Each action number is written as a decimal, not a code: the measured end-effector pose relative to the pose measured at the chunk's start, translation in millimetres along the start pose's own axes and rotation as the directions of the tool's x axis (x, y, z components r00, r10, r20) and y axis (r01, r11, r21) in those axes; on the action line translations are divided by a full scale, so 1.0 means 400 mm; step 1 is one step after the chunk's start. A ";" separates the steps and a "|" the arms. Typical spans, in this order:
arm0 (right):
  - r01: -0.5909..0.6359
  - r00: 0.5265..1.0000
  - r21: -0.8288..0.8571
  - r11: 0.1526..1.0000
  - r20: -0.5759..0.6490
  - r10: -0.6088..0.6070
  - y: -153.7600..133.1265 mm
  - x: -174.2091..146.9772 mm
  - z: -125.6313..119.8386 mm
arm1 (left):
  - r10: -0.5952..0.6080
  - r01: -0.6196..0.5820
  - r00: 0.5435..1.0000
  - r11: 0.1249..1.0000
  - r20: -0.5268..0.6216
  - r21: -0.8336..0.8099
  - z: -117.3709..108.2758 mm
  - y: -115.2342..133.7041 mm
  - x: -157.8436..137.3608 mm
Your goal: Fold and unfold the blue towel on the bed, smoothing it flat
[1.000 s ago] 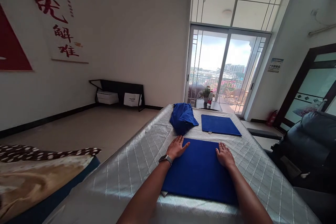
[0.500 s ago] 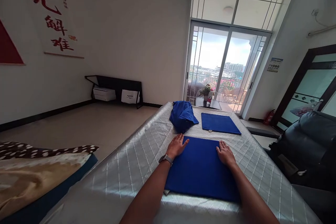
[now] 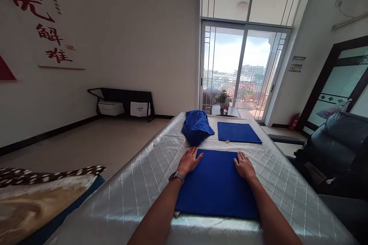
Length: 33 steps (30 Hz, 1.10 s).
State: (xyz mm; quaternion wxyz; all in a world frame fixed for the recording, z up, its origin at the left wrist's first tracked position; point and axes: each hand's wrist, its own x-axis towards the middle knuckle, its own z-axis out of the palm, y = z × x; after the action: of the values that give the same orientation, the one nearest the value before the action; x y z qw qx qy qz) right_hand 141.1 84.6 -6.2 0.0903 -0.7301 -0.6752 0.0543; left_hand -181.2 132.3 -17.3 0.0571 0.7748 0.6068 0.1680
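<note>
A flat blue cloth rectangle (image 3: 217, 187), perhaps a folded piece or a cover, lies on the silver quilted surface (image 3: 143, 172) in front of me. My left hand (image 3: 189, 160) rests flat on its far left corner, fingers stretched out. On the far right corner lies my right hand (image 3: 244, 165), also flat with the fingers extended. Just past my left fingertips sits a crumpled blue cloth (image 3: 197, 126). A second flat blue rectangle (image 3: 239, 132) lies farther off to the right, with a small pale tag at its near edge.
A dark padded chair (image 3: 339, 153) stands at the right. Patterned bedding (image 3: 43, 203) is at the lower left. Beyond the far edge, a small table (image 3: 215, 111) carries a bottle (image 3: 226, 104) and a potted plant. A low black rack (image 3: 126, 97) stands by the wall.
The view has shifted slightly, so the scene sits a little differently in the picture. Both hands stay flat on the blue rectangle's far corners.
</note>
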 end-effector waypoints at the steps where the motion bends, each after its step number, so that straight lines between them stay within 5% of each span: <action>1: 0.003 1.000 0.009 1.000 -0.005 -0.003 0.001 -0.001 0.000 | 0.000 0.000 1.000 1.000 -0.001 0.005 0.000 0.001 -0.001; 16: 0.025 1.000 0.034 0.999 -0.011 -0.025 0.001 -0.015 -0.001 | -0.071 0.057 0.996 0.976 0.059 0.212 -0.024 0.053 -0.001; 19: 0.025 1.000 0.050 0.998 -0.015 -0.024 -0.001 -0.017 0.000 | -0.043 0.039 0.999 0.991 0.033 0.131 -0.020 0.132 -0.010; 23: 0.023 0.999 0.068 0.997 -0.027 -0.021 0.000 -0.020 0.002 | 0.223 -0.215 0.970 0.972 0.095 -0.089 0.011 0.325 -0.019; 27: 0.093 0.995 0.033 0.995 -0.030 -0.093 0.014 -0.023 0.012 | 0.410 -0.388 0.912 0.877 0.022 -0.282 0.061 0.520 -0.004; 30: 0.139 0.990 -0.006 0.990 -0.024 -0.140 0.028 -0.020 0.023 | 0.289 -0.273 0.957 0.901 -0.003 -0.339 0.099 0.587 0.012; 33: 0.150 0.988 -0.027 0.988 -0.025 -0.151 0.035 -0.014 0.029 | 0.167 -0.144 0.985 0.919 0.033 -0.366 0.128 0.590 0.022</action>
State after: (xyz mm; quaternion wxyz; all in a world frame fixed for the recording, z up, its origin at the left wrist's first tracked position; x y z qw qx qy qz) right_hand 152.0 78.6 -20.8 0.0941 -0.6787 -0.7278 0.0288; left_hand 54.8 85.8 5.4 0.2048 0.8016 0.4998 0.2563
